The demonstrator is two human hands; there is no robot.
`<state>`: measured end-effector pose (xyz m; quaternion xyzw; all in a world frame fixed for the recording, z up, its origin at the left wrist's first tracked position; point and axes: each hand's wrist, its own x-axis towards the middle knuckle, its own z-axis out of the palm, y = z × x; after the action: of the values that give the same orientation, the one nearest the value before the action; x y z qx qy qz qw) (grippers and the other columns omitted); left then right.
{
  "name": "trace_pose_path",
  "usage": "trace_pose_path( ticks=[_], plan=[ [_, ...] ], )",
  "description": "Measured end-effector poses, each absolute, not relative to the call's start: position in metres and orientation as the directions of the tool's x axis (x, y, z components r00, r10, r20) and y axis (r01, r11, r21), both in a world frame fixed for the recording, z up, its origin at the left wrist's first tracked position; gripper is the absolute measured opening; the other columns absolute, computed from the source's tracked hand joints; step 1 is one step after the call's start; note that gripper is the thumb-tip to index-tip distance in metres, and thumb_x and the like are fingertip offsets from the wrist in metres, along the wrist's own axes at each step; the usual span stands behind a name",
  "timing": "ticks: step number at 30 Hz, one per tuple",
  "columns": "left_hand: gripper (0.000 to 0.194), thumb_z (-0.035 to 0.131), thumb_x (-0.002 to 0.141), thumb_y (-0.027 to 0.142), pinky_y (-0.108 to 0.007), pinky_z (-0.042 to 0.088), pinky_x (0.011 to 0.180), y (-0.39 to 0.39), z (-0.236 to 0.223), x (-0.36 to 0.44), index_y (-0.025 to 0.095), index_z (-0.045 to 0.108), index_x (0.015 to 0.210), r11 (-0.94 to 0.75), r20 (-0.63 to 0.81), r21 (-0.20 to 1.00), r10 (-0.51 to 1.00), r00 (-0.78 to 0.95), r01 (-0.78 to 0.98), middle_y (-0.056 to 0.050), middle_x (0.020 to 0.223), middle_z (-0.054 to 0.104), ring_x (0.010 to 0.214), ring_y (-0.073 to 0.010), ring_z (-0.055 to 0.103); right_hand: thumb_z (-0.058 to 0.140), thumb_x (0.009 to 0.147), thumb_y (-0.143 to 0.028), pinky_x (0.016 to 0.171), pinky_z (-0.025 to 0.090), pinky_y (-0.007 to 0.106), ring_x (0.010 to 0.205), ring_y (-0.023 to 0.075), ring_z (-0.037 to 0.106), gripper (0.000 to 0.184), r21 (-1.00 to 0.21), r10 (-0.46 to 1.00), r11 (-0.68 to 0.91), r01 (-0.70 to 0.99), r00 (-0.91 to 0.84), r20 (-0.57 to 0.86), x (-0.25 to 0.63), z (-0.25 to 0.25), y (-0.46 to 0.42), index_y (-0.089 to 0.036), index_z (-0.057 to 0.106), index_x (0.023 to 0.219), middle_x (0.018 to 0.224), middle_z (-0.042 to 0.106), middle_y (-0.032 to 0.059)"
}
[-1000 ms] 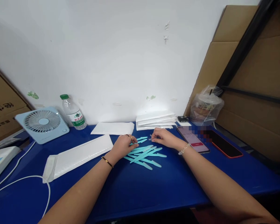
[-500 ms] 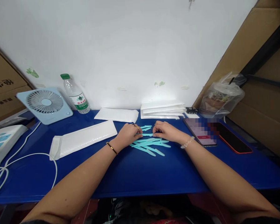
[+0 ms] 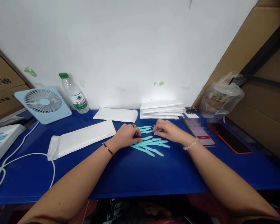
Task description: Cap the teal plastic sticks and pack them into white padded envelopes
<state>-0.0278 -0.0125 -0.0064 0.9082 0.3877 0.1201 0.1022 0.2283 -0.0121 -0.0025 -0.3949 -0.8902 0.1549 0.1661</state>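
Several turquoise eyebrow razors (image 3: 151,143) lie in a loose, fanned pile on the blue table. Just beyond the pile, a few more razors (image 3: 145,129) rest side by side in a row. My left hand (image 3: 127,136) is closed at the left end of the pile, its thumb against the uppermost razor (image 3: 147,138); the grip itself is partly hidden by the fingers. To the right of the row, my right hand (image 3: 166,131) hovers low with bent fingers and a gap between thumb and forefinger. It holds nothing that I can see.
White padded envelopes lie left (image 3: 84,138) and behind (image 3: 115,114), with an envelope stack (image 3: 162,109) by the wall. Two phones (image 3: 198,132) and a bagged drink cup (image 3: 220,96) stand right. A fan (image 3: 44,104), water bottle (image 3: 76,96) and white cable (image 3: 37,154) occupy the left.
The razor held between both hands now lies in the row. My right hand has let go, and my left hand has come nearer to me, onto the pile.
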Motion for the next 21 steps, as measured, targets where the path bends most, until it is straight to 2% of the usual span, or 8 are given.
trace_pose_path(
  ticks=[5, 11, 16, 21],
  plan=[
    [0.016, 0.057, 0.082, 0.032, -0.024, 0.037, 0.062, -0.015, -0.008, -0.022, 0.019, 0.065, 0.077, -0.654, 0.1, 0.325, 0.742, 0.662, 0.684, 0.0, 0.074, 0.066, 0.071, -0.0141, 0.058, 0.056, 0.086, -0.037, 0.073, 0.036, 0.029, 0.069, 0.0133, 0.052, 0.018, -0.369, 0.721, 0.677, 0.637, -0.674, 0.159, 0.206, -0.011, -0.019, -0.021, 0.064, 0.09, 0.087, 0.057, 0.0027],
    [0.014, 0.057, 0.081, 0.03, -0.024, 0.039, 0.062, -0.006, -0.013, -0.021, 0.019, 0.065, 0.076, -0.594, 0.167, 0.332, 0.801, 0.575, 0.732, 0.0, 0.077, 0.066, 0.069, -0.0136, 0.059, 0.056, 0.086, -0.033, 0.062, 0.039, 0.025, 0.067, 0.0128, 0.054, 0.019, -0.48, 0.789, 0.592, 0.647, -0.585, 0.185, 0.221, -0.013, -0.008, -0.018, 0.066, 0.08, 0.083, 0.059, 0.0038],
    [0.021, 0.06, 0.079, 0.037, -0.026, 0.041, 0.067, -0.004, -0.013, -0.021, 0.019, 0.066, 0.088, -0.562, 0.201, 0.33, 0.827, 0.525, 0.759, -0.003, 0.09, 0.066, 0.079, -0.0164, 0.061, 0.06, 0.083, -0.036, 0.065, 0.04, 0.026, 0.072, 0.0144, 0.055, 0.019, -0.452, 0.824, 0.56, 0.694, -0.524, 0.217, 0.237, -0.003, -0.005, -0.019, 0.067, 0.089, 0.089, 0.06, 0.0047],
    [0.028, 0.057, 0.08, 0.046, -0.026, 0.04, 0.066, -0.017, -0.007, -0.017, 0.02, 0.067, 0.084, -0.631, 0.146, 0.351, 0.767, 0.625, 0.692, -0.001, 0.081, 0.066, 0.078, -0.0162, 0.06, 0.061, 0.081, -0.039, 0.067, 0.036, 0.027, 0.067, 0.0135, 0.052, 0.019, -0.421, 0.757, 0.613, 0.669, -0.649, 0.072, 0.232, 0.0, -0.015, -0.02, 0.065, 0.083, 0.083, 0.057, 0.0019]
  ],
)
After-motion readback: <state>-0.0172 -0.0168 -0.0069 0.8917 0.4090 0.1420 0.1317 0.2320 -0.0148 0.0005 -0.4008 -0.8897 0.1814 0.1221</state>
